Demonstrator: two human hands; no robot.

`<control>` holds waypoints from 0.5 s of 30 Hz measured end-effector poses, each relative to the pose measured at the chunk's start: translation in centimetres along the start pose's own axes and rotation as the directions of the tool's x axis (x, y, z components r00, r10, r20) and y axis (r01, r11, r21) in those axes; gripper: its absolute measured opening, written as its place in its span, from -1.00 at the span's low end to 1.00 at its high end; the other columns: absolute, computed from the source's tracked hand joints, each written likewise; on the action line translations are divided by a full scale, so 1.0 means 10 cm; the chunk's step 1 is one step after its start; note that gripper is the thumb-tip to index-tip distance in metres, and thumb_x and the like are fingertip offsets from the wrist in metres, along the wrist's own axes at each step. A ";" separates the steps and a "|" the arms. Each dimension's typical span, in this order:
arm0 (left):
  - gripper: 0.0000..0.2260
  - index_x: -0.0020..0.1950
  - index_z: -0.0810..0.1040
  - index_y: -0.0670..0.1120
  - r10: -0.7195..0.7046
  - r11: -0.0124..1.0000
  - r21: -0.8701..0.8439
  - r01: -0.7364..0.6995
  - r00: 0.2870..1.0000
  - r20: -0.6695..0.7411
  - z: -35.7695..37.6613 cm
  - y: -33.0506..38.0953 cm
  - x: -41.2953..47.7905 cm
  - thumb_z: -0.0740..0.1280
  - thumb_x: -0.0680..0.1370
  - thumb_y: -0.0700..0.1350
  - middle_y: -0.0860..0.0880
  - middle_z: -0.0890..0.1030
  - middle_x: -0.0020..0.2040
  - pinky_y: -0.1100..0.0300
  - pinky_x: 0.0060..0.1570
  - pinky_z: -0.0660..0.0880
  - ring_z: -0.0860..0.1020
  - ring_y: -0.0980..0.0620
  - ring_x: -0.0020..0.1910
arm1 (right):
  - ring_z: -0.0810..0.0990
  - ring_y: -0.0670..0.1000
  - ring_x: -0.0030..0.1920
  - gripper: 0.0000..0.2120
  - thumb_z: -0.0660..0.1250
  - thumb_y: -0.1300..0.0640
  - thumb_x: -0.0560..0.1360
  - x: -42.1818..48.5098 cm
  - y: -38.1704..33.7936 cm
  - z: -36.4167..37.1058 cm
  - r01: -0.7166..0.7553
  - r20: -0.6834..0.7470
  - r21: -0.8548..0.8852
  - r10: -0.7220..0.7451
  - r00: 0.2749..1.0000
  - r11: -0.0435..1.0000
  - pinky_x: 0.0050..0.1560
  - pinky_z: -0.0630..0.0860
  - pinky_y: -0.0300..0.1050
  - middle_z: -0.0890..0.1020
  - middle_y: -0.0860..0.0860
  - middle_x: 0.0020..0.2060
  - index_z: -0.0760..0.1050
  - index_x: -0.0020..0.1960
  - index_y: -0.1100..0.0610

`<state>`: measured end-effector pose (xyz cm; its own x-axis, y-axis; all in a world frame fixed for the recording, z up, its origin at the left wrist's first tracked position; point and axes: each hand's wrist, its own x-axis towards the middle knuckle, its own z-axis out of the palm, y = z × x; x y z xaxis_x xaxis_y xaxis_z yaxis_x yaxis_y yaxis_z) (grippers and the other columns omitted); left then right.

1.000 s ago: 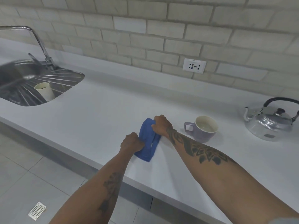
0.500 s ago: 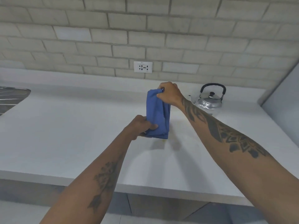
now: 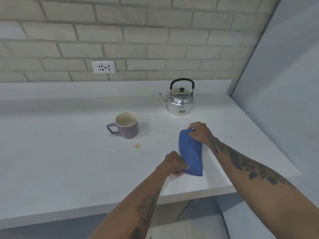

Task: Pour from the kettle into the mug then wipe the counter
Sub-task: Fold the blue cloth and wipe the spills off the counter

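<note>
1. Head view, containers: a purple mug (image 3: pixel 127 125) stands upright on the white counter (image 3: pixel 60 152), handle pointing left. Inside its pale interior sits a pale, cloudy liquid, below the rim; how deep it goes cannot be told.
2. A shiny metal kettle (image 3: pixel 179 103) stands upright behind and to the right of the mug, well apart from it, near the back ledge. Its lid is on, the black handle arches upright over it, and the spout points left. What it holds cannot be seen.
3. A small yellowish spill (image 3: pixel 137 145) lies on the counter just in front of the mug, with fainter marks to its right.
4. A folded blue cloth (image 3: pixel 190 153) is held between both hands near the right front of the counter, to the right of the mug and in front of the kettle. Its long axis runs front to back, the far end leaning slightly left; whether its near end touches the counter cannot be told.
5. The right hand (image 3: pixel 198 132) is closed in a pinch on the cloth's far end.
6. The left hand (image 3: pixel 174 163) is curled tight around the cloth's near left corner.
7. A white wall socket (image 3: pixel 103 67) sits in the brick wall behind.
</note>
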<state>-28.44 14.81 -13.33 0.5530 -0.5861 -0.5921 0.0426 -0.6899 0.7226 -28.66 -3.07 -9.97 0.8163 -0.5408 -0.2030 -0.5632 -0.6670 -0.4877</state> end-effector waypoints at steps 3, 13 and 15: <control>-0.86 -0.04 0.59 -0.02 0.146 0.980 0.174 -0.101 0.952 -0.271 -0.31 -0.21 -0.05 0.33 0.44 -0.05 -0.04 0.62 -0.01 0.11 0.04 0.51 0.60 -0.05 -0.03 | 0.33 0.15 0.39 -0.59 0.21 0.17 0.57 -0.11 -0.04 0.13 0.045 -0.109 -0.122 -0.059 0.992 0.991 0.34 0.32 0.00 0.41 0.12 0.38 0.39 0.42 0.11; -0.69 0.26 0.52 -0.10 0.392 0.812 0.575 0.101 0.636 -0.665 -1.78 -1.69 -0.62 0.24 0.53 -0.21 -0.15 0.54 0.25 -0.12 0.12 0.48 0.50 -0.24 0.20 | -0.04 0.16 0.58 -0.46 -0.03 0.03 0.69 -0.78 0.06 0.98 0.155 -0.049 -0.365 -0.186 0.981 0.918 0.54 0.01 0.12 -0.02 0.20 0.58 0.03 0.55 0.32; -0.66 0.26 0.50 -0.18 0.414 0.781 0.613 0.123 0.633 -0.655 -1.91 -1.94 -0.69 0.14 0.54 -0.12 -0.20 0.54 0.26 -0.15 0.18 0.44 0.48 -0.26 0.23 | -0.08 0.15 0.58 -0.43 -0.09 0.00 0.68 -0.72 0.12 1.00 0.121 -0.058 -0.427 -0.160 0.985 0.896 0.54 0.01 0.12 -0.06 0.18 0.58 -0.07 0.57 0.29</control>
<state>-17.17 40.41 -16.46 0.9122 -0.3782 0.1576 -0.4083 -0.8711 0.2728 -33.91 5.15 -17.56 0.8873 -0.4553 -0.0729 -0.4608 -0.8819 -0.0994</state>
